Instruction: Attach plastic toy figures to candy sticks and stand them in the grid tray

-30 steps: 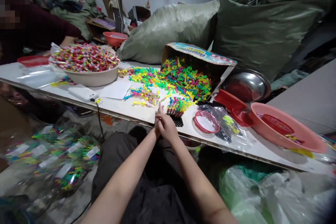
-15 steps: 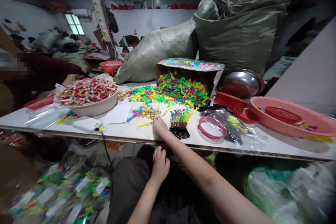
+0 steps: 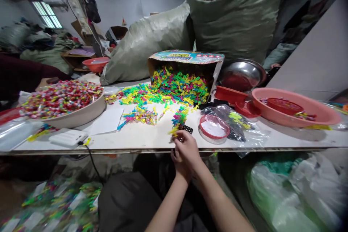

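My right hand (image 3: pixel 189 148) is at the table's front edge, fingers pinched on a small yellow plastic toy figure (image 3: pixel 173 131). My left hand (image 3: pixel 177 159) is just below and partly behind it, with curled fingers; whatever they hold is hidden. Right behind my hands, a black perforated tray (image 3: pixel 188 129) is partly covered by them. A row of colourful toy figures (image 3: pixel 179 116) stands at the tray. To the left lies a loose pile of wrapped candies and figures (image 3: pixel 144 115). An open carton (image 3: pixel 186 57) on its side spills many more figures onto the table.
A wide bowl of wrapped candies (image 3: pixel 78 117) stands left, near a white power bank (image 3: pixel 67 137) with a black cable. On the right are a red-rimmed basket (image 3: pixel 214 136), plastic bags (image 3: pixel 239 119), a pink basin (image 3: pixel 320 116) and a steel bowl (image 3: pixel 241 74). Large sacks (image 3: pixel 233 29) rise behind.
My right hand has drawn back from the candy pile to the table's front edge and now has a yellow figure. My left hand has come up beside it. The view has shifted.
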The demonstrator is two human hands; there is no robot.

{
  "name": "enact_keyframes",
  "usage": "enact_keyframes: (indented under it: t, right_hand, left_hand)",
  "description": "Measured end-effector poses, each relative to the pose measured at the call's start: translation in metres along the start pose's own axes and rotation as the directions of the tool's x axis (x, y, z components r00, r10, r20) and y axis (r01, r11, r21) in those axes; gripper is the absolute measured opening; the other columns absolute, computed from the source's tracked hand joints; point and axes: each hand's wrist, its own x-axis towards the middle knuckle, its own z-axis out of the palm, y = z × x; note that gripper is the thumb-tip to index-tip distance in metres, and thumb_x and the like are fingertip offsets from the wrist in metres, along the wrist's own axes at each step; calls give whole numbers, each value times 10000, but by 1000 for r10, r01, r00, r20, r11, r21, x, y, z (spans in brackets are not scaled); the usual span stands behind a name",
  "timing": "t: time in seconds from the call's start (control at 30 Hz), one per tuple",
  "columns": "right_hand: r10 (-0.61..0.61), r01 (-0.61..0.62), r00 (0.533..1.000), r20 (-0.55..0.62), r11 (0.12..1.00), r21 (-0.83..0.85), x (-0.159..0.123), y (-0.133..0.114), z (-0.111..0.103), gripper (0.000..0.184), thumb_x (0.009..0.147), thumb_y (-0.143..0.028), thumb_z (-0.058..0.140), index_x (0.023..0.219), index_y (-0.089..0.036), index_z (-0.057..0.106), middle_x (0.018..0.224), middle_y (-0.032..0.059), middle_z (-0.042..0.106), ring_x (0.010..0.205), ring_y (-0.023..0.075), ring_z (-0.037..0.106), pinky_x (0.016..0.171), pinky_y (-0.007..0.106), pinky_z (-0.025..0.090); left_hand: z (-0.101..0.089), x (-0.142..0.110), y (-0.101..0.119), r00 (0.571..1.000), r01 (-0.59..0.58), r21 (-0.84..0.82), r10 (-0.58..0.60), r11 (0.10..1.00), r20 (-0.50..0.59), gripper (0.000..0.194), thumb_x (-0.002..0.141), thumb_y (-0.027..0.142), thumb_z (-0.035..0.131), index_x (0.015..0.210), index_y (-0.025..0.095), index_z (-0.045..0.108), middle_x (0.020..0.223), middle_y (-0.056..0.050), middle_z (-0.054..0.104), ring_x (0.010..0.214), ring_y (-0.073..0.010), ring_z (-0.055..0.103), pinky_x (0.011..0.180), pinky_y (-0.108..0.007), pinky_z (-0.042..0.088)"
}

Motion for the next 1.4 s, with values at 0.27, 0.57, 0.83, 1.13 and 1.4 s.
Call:
enact_keyframes:
  t: [0.27, 0.57, 0.83, 1.13, 1.4]
  right_hand:
    - [175, -170, 949, -262, 984, 45, 19, 51, -44, 270, 653, -398, 654, 776, -158, 639, 783, 68, 673, 752, 207, 604, 706, 318, 443]
    - [164, -178, 924, -344, 984, -9, 25, 68, -10, 234, 672, -368, 622, 744, -149, 664, 752, 71, 686, 719, 202, 624, 705, 313, 466]
    - [107, -162, 927, -359, 979, -127, 25, 70, 2, 195, 688, -346, 612, 722, -165, 675, 741, 65, 667, 713, 200, 589, 741, 342, 435]
    - [45, -149, 927, -372, 955, -256, 22, 69, 4, 163, 708, -317, 613, 740, -170, 675, 747, 62, 656, 728, 203, 568, 756, 347, 398]
    - [-25, -134, 928, -371, 909, -395, 20, 73, 6, 173, 749, -325, 597, 752, -169, 672, 756, 65, 639, 789, 210, 542, 775, 336, 352]
  left_hand:
    - [-17, 8, 7, 988, 92, 174, -69, 980, -139, 662, 746, 266, 470, 1370, 195, 260, 1442, -91, 237, 1318, -284, 182, 1039, -539, 110]
    - [-19, 9, -19, 990, -46, 200, 72, 979, -122, 547, 777, 264, 432, 1320, 249, 367, 1348, -54, 420, 1245, -241, 342, 1067, -475, 23]
    - [-13, 9, -31, 988, -90, 168, 110, 982, -109, 445, 796, 249, 422, 1237, 281, 473, 1320, -31, 456, 1231, -241, 367, 1061, -479, 18]
    - [-14, 10, -31, 992, -79, 111, 89, 991, -92, 430, 803, 258, 426, 1228, 290, 484, 1310, -26, 467, 1228, -241, 375, 1060, -473, 12]
    - [-8, 11, -39, 978, -129, 169, 154, 977, -142, 416, 797, 272, 455, 1210, 290, 506, 1272, -34, 508, 1193, -234, 416, 1060, -447, 27]
